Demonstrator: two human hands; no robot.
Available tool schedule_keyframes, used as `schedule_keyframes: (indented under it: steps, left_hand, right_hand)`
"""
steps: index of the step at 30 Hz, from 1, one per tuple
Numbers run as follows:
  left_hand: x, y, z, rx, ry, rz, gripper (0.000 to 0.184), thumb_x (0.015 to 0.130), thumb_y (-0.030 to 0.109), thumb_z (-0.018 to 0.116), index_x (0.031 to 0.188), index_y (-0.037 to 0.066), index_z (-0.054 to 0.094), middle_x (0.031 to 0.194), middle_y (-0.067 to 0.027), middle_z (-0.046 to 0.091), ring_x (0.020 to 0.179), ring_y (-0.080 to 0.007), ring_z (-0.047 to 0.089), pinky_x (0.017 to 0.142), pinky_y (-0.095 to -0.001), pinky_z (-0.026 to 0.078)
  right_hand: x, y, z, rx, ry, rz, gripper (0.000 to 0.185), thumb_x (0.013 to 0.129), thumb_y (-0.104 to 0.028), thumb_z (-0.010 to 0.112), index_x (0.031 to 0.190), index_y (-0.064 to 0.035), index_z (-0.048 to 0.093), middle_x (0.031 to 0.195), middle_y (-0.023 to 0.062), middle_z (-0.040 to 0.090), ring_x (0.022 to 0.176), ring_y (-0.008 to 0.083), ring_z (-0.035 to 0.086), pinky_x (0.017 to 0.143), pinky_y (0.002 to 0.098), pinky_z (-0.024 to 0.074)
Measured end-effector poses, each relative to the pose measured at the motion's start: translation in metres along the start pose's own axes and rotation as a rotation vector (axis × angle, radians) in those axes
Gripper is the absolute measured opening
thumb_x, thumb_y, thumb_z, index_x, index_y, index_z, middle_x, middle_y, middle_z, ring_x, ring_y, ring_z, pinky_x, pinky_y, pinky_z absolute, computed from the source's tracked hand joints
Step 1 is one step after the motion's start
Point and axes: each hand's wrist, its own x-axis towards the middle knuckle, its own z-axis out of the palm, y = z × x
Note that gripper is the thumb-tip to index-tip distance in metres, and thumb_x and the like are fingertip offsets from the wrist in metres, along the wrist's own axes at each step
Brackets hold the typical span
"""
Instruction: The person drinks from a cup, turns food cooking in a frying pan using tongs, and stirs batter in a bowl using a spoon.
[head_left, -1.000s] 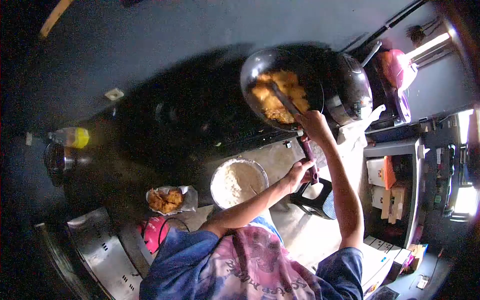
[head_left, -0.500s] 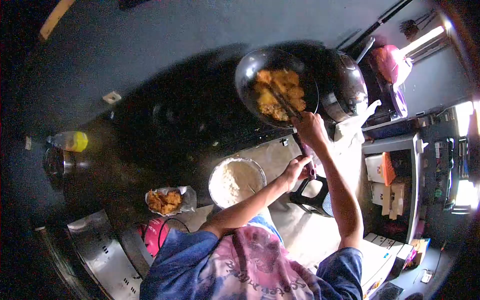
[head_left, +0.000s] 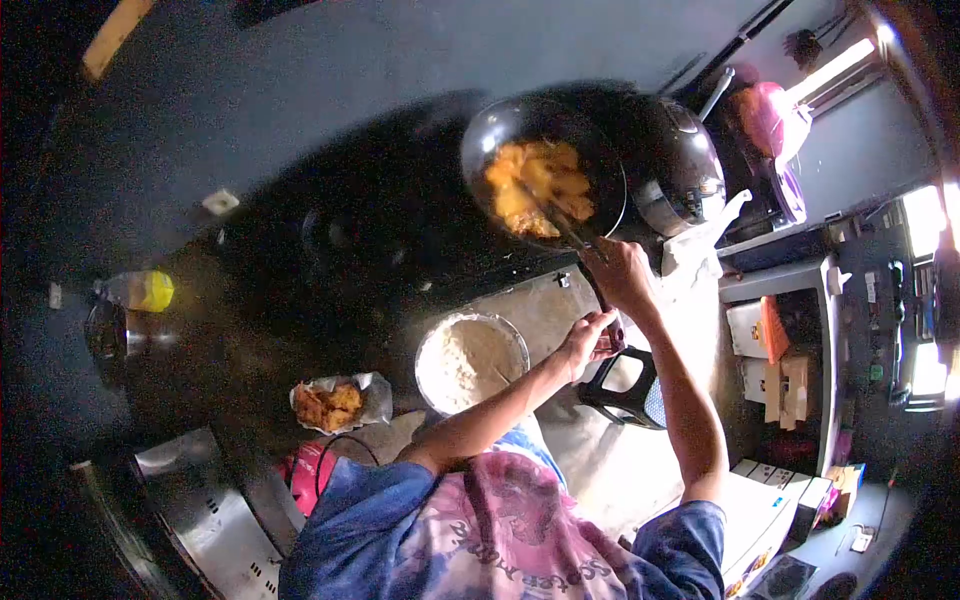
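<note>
A dark round wok [head_left: 605,160] holds several golden-brown fried pieces [head_left: 540,180]. My left hand [head_left: 590,340] is closed around the wok's dark purple handle [head_left: 615,335]. Farther up, my right hand [head_left: 622,272] grips a dark utensil [head_left: 562,222] whose far end is among the fried pieces; its tip is blurred. Below the wok, in front of my body, a round container of pale flour-like mixture [head_left: 465,360] lies near my left forearm. Fried pieces [head_left: 328,405] fill a lined tray at the left.
A dark shiny cooker [head_left: 690,170] stands right of the wok, beside a white cloth [head_left: 695,250]. A black stool [head_left: 625,388] is below my hands. Shelves with boxes [head_left: 785,385] are at the right. A yellow-capped bottle [head_left: 150,290] lies far left.
The wok has shifted slightly left, with its handle and my left hand. My right hand has moved a little down, and the utensil and fried pieces have moved within the wok.
</note>
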Motion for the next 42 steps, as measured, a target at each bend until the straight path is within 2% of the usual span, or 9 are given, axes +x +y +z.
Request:
schedule_keyframes:
  steps: [4, 6, 11, 25, 28, 31, 32, 38, 42]
  left_hand:
    - [0.001, -0.006, -0.003, 0.018, -0.031, -0.010, 0.029, 0.087, 0.042, 0.051, 0.094, 0.014, 0.053, 0.088, -0.0025, 0.063, 0.082, -0.0139, 0.061, 0.076, -0.0309, 0.050]
    - [0.002, -0.007, -0.003, 0.018, -0.033, -0.013, 0.029, 0.087, 0.042, 0.050, 0.094, 0.014, 0.053, 0.088, -0.0027, 0.063, 0.082, -0.0143, 0.061, 0.076, -0.0313, 0.049]
    - [-0.004, -0.007, 0.000, 0.000, -0.030, -0.011, 0.025, 0.085, 0.040, 0.053, 0.088, 0.015, 0.052, 0.081, -0.0013, 0.062, 0.076, -0.0123, 0.060, 0.070, -0.0293, 0.049]
    - [-0.008, -0.003, 0.002, 0.041, -0.009, -0.005, 0.028, 0.086, 0.040, 0.051, 0.096, 0.014, 0.054, 0.083, -0.0010, 0.063, 0.078, -0.0114, 0.060, 0.069, -0.0271, 0.049]
    - [-0.007, -0.004, 0.000, 0.041, -0.037, -0.002, 0.027, 0.086, 0.039, 0.051, 0.095, 0.014, 0.054, 0.082, -0.0006, 0.063, 0.078, -0.0112, 0.060, 0.069, -0.0271, 0.049]
    - [-0.006, -0.002, 0.000, 0.050, -0.052, -0.018, 0.026, 0.086, 0.039, 0.051, 0.093, 0.014, 0.054, 0.083, -0.0004, 0.063, 0.078, -0.0113, 0.060, 0.069, -0.0271, 0.049]
    - [-0.006, -0.002, -0.001, 0.049, -0.051, -0.018, 0.026, 0.086, 0.039, 0.051, 0.093, 0.014, 0.054, 0.083, -0.0004, 0.063, 0.078, -0.0113, 0.060, 0.069, -0.0271, 0.049]
    - [0.000, -0.008, -0.002, 0.041, -0.049, -0.022, 0.027, 0.088, 0.037, 0.049, 0.095, 0.012, 0.056, 0.089, -0.0031, 0.065, 0.082, -0.0133, 0.061, 0.073, -0.0287, 0.049]
    - [0.001, -0.008, -0.002, 0.036, -0.046, -0.018, 0.026, 0.088, 0.037, 0.049, 0.094, 0.012, 0.056, 0.088, -0.0031, 0.065, 0.081, -0.0130, 0.061, 0.072, -0.0281, 0.049]
  right_hand:
    - [-0.007, 0.001, -0.002, -0.020, -0.036, 0.100, 0.029, 0.081, -0.029, 0.057, 0.076, 0.0001, 0.061, 0.066, 0.0227, 0.059, 0.061, 0.0359, 0.061, 0.053, 0.0431, 0.0463]
    - [-0.007, 0.002, 0.004, -0.040, 0.111, 0.202, 0.028, 0.080, -0.027, 0.055, 0.074, -0.0002, 0.061, 0.064, 0.0224, 0.059, 0.060, 0.0335, 0.062, 0.051, 0.0414, 0.0463]
    - [-0.018, 0.004, 0.007, -0.019, -0.014, 0.028, 0.029, 0.082, -0.028, 0.056, 0.075, -0.0003, 0.061, 0.062, 0.0199, 0.059, 0.058, 0.0325, 0.062, 0.051, 0.0410, 0.0465]
    - [-0.035, 0.000, 0.005, 0.000, 0.010, 0.200, 0.025, 0.086, -0.028, 0.052, 0.083, -0.0057, 0.062, 0.066, 0.0177, 0.060, 0.057, 0.0322, 0.061, 0.052, 0.0409, 0.0476]
    - [-0.036, 0.013, 0.009, -0.056, -0.043, 0.098, 0.023, 0.086, -0.027, 0.052, 0.087, -0.0066, 0.064, 0.069, 0.0178, 0.061, 0.058, 0.0317, 0.061, 0.052, 0.0407, 0.0482]
    - [-0.026, 0.034, -0.009, -0.099, 0.171, -0.199, 0.018, 0.084, -0.020, 0.055, 0.090, -0.0050, 0.064, 0.073, 0.0187, 0.062, 0.061, 0.0315, 0.061, 0.053, 0.0409, 0.0474]
    - [-0.030, 0.028, -0.029, 0.081, 0.026, 0.142, 0.016, 0.082, -0.016, 0.057, 0.088, -0.0019, 0.063, 0.075, 0.0207, 0.061, 0.063, 0.0337, 0.061, 0.054, 0.0413, 0.0471]
    - [-0.029, 0.057, -0.039, -0.223, 0.002, -0.031, 0.026, 0.081, -0.022, 0.059, 0.082, 0.0033, 0.059, 0.068, 0.0233, 0.055, 0.066, 0.0389, 0.057, 0.056, 0.0445, 0.0457]
    - [-0.019, 0.061, -0.046, -0.147, -0.154, -0.008, 0.029, 0.080, -0.025, 0.059, 0.080, 0.0034, 0.059, 0.070, 0.0235, 0.054, 0.071, 0.0385, 0.057, 0.060, 0.0452, 0.0460]
